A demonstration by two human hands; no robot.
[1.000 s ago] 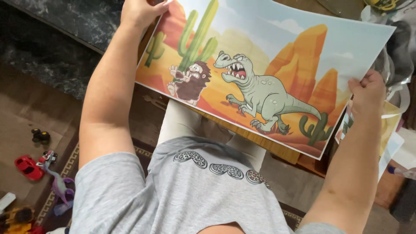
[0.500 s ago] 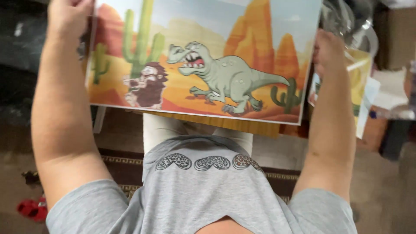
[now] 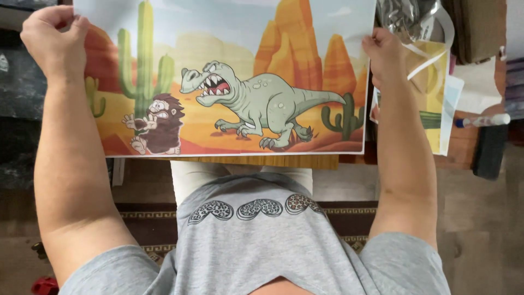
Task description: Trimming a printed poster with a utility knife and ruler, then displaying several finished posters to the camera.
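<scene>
I hold a large printed picture [image 3: 234, 82] flat and level in front of me, over a wooden table edge [image 3: 262, 161]. It shows a green dinosaur chasing a hairy cartoon figure in an orange desert with cacti. My left hand [image 3: 52, 38] pinches the picture's upper left edge. Its right edge is gripped by my right hand [image 3: 385, 54]. My grey shirt fills the bottom of the view.
Another printed sheet [image 3: 431, 104] lies under a clear plastic bag [image 3: 409, 19] at the right. A pen-like white marker [image 3: 483, 120] rests further right. A patterned rug [image 3: 153, 216] lies below, with a red toy [image 3: 43, 285] at the bottom left.
The picture, tilted a second ago, now sits level and squarer to me. My view has swung left and both hands stay on the sheet's edges.
</scene>
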